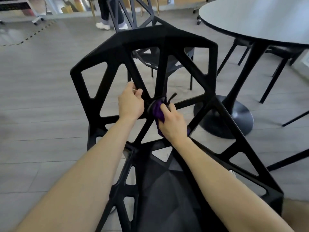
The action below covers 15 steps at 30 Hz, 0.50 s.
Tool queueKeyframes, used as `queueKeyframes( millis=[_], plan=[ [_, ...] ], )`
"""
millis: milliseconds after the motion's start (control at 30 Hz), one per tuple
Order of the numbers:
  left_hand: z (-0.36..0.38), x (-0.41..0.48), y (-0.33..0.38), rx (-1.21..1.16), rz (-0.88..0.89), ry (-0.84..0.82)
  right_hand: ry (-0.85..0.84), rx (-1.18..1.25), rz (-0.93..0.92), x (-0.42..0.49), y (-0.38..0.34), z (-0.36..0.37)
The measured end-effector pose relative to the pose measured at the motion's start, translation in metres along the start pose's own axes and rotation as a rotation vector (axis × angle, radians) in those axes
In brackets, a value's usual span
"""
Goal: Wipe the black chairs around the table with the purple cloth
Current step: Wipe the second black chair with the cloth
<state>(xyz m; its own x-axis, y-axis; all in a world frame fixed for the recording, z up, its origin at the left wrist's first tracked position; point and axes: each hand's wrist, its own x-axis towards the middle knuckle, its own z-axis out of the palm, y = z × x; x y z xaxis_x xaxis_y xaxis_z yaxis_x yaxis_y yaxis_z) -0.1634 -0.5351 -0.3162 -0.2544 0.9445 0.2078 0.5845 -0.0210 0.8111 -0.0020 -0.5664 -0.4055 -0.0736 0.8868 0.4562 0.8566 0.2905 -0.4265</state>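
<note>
Wiping is in progress on the backrest lattice of the nearest black chair [168, 42], which stands close in front of the person, beside the round table [260, 19]. The right hand [173, 122] presses the purple cloth [158, 109] against the hub where the struts meet, its fingers clenched around the bunched fabric. The left hand [131, 104] steadies the frame, its fingers curled around a diagonal strut just beside the hub.

Risks, as judged from this position:
- The cloth is bunched small, so only a narrow patch contacts the surface; strut sides and rear faces are likely to be missed.
- Loose cloth may snag in the triangular openings or slip through them and drop to the floor.
- Hard pressure high on the backrest could tip or slide the chair if the left hand loosens.
- A second black chair [133, 10] stands beyond and appears not yet reached.

No brand, label or legible writing is visible anywhere.
</note>
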Motion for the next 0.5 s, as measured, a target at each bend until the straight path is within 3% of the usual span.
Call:
queueKeyframes(
  millis=[100,200,300,367,433,500],
  plan=[
    [0.004,-0.001,0.001,-0.038,-0.016,0.03,0.055,-0.108,-0.081,0.0,0.022,-0.024],
    [0.01,-0.004,-0.002,-0.04,-0.003,0.078,0.31,-0.116,0.212,0.008,0.059,-0.074],
    [0.014,-0.006,-0.003,0.013,-0.018,0.117,0.458,-0.025,0.467,0.013,0.062,-0.08],
    [0.012,-0.007,0.004,0.016,-0.037,0.121,0.377,0.059,0.391,0.008,0.022,-0.044],
    [0.007,-0.007,0.008,0.055,-0.04,0.106,0.145,0.047,0.184,-0.005,-0.018,-0.004],
    [0.005,-0.006,0.008,0.073,-0.051,0.08,0.055,0.008,0.071,-0.007,-0.017,0.001]
  ],
)
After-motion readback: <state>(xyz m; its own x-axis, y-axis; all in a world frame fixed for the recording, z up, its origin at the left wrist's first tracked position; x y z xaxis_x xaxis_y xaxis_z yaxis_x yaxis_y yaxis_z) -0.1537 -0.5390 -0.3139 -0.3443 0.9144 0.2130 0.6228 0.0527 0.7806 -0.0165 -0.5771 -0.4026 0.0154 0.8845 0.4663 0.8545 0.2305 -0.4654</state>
